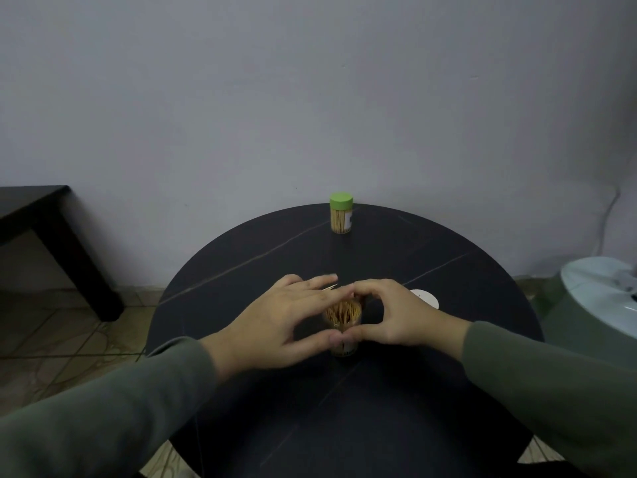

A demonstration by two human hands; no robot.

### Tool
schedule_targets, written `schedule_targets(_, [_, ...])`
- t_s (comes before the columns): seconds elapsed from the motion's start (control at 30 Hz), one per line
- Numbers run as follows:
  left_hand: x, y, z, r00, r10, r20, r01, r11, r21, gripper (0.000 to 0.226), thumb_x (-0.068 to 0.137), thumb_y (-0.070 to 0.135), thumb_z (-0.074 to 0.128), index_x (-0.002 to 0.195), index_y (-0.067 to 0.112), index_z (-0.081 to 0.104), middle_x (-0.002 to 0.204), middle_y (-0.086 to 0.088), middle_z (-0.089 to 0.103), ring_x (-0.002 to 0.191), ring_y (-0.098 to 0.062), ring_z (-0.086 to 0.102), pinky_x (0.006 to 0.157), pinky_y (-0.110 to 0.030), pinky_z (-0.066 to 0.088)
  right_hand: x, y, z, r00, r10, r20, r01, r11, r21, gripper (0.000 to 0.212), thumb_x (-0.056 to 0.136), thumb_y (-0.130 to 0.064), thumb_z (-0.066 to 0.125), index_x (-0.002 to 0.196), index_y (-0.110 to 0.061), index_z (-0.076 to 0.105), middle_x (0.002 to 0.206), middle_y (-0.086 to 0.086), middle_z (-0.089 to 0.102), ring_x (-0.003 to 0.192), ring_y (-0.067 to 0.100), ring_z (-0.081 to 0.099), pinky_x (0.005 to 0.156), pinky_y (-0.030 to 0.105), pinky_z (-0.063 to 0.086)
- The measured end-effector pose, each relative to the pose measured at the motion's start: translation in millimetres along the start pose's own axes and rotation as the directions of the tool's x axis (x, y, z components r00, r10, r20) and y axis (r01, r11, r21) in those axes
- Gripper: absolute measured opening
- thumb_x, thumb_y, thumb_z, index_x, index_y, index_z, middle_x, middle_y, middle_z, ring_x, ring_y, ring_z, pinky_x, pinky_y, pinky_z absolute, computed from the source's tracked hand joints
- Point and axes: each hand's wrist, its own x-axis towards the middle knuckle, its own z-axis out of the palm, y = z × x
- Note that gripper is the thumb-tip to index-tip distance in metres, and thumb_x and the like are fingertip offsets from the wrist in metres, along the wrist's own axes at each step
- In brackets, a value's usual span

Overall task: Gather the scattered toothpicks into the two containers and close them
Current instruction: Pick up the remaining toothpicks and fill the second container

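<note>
Two hands meet over the open toothpick container (343, 319) near the middle of the round dark worktop (448, 257). From my feed, the left hand (275, 326) reaches in from the lower left, palm down, its fingers (320, 282) stretched straight across the far side of the rim and its thumb along the near side. A few loose toothpicks (330, 288) poke out just under those straight fingers. The right hand (396, 315) comes in from the lower right, its fingers curled round the far rim and its thumb wrapped round the near side, gripping the container; the two thumbs touch in front of it. Both forearms wear grey-green sleeves (551, 381). A white lid (425, 298) lies flat just beside the right hand. The second container (341, 219), capped with a green lid (341, 201), stands upright at the far edge, well apart.
</note>
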Motion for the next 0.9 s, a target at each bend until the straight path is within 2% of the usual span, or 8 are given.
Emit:
schedule_targets(0.1, [4, 4, 0, 1.0, -0.005, -0.024, 0.005, 1.0, -0.019, 0.047, 0.098, 0.049, 0.045, 0.139, 0.027, 0.049, 0.133, 0.01, 0.059, 0.129, -0.002, 0.047, 0.096, -0.039, 0.041, 0, -2, -1, 1.0, -0.001, -0.005, 0.001, 1.0, -0.007, 0.05, 0.072, -0.05, 0.077, 0.118, -0.045, 0.057, 0.113, -0.019, 0.065, 0.108, -0.004, 0.057, 0.098, 0.031, 0.048])
schedule_targets(0.2, [6, -3, -1, 0.995, 0.096, -0.01, -0.092, 0.973, 0.21, 0.041, 0.099, 0.048, 0.044, 0.129, 0.026, 0.061, 0.131, 0.011, 0.061, 0.136, -0.015, 0.042, 0.093, -0.043, 0.04, 0, -2, -1, 1.0, -0.006, -0.013, 0.006, 1.0, -0.008, 0.048, 0.072, -0.044, 0.08, 0.116, -0.045, 0.058, 0.11, -0.019, 0.066, 0.107, -0.003, 0.058, 0.096, 0.027, 0.047])
schedule_targets(0.33, [7, -14, -5, 0.985, 0.175, 0.003, -0.163, 0.909, 0.385, 0.04, 0.099, 0.049, 0.042, 0.122, 0.026, 0.066, 0.142, 0.004, 0.053, 0.137, -0.026, 0.042, 0.089, -0.044, 0.041, 0, 0, 1, 1.0, 0.001, -0.014, -0.001, 1.0, 0.003, 0.059, 0.067, -0.057, 0.075, 0.121, -0.035, 0.061, 0.112, -0.017, 0.066, 0.11, 0.0, 0.058, 0.098, 0.032, 0.048])
schedule_targets(0.43, [4, -12, -4, 0.994, 0.104, -0.022, -0.088, 0.923, 0.374, 0.047, 0.099, 0.051, 0.039, 0.134, 0.025, 0.057, 0.145, 0.006, 0.049, 0.137, -0.022, 0.04, 0.094, -0.041, 0.039, 0, 3, 2, 1.0, 0.008, -0.017, -0.008, 1.0, -0.011, 0.063, 0.067, -0.059, 0.075, 0.123, -0.034, 0.06, 0.114, -0.016, 0.065, 0.111, 0.001, 0.058, 0.099, 0.037, 0.048])
schedule_targets(0.53, [3, -9, -3, 0.996, 0.077, -0.052, -0.053, 0.929, 0.365, 0.044, 0.1, 0.051, 0.038, 0.124, 0.026, 0.066, 0.142, 0.006, 0.052, 0.135, -0.023, 0.043, 0.091, -0.043, 0.04, 1, 3, 2, 1.0, 0.003, -0.019, -0.004, 1.0, -0.03, 0.06, 0.068, -0.058, 0.075, 0.123, -0.039, 0.06, 0.113, -0.017, 0.065, 0.108, 0.003, 0.058, 0.097, 0.039, 0.048])
schedule_targets(0.63, [3, -9, -2, 0.996, 0.079, 0.043, -0.089, 0.932, 0.352, 0.047, 0.098, 0.054, 0.041, 0.127, 0.025, 0.064, 0.148, 0.007, 0.045, 0.141, -0.021, 0.035, 0.092, -0.042, 0.042, 2, 4, 2, 1.0, -0.006, -0.021, 0.006, 1.0, -0.029, 0.058, 0.068, -0.059, 0.074, 0.121, -0.038, 0.061, 0.111, -0.014, 0.066, 0.107, 0.005, 0.059, 0.095, 0.04, 0.049])
schedule_targets(0.73, [0, -7, 0, 0.987, 0.009, 0.162, -0.048, 0.97, 0.24, 0.06, 0.096, 0.061, 0.038, 0.144, 0.026, 0.045, 0.157, 0.011, 0.027, 0.149, -0.013, 0.013, 0.106, -0.042, 0.035, 2, 5, 3, 1.0, -0.014, -0.026, 0.013, 1.0, -0.014, 0.055, 0.069, -0.057, 0.074, 0.117, -0.032, 0.064, 0.108, -0.012, 0.067, 0.106, 0.007, 0.061, 0.094, 0.042, 0.05])
schedule_targets(0.9, [1, -6, 1, 1.0, 0.001, 0.03, -0.007, 0.98, 0.2, 0.049, 0.099, 0.052, 0.041, 0.138, 0.025, 0.053, 0.151, 0.01, 0.04, 0.145, -0.016, 0.025, 0.101, -0.044, 0.04, 3, 9, 3, 1.0, -0.019, -0.018, 0.018, 0.999, -0.035, 0.056, 0.068, -0.062, 0.073, 0.117, -0.037, 0.063, 0.11, -0.014, 0.066, 0.106, 0.009, 0.06, 0.096, 0.045, 0.047])
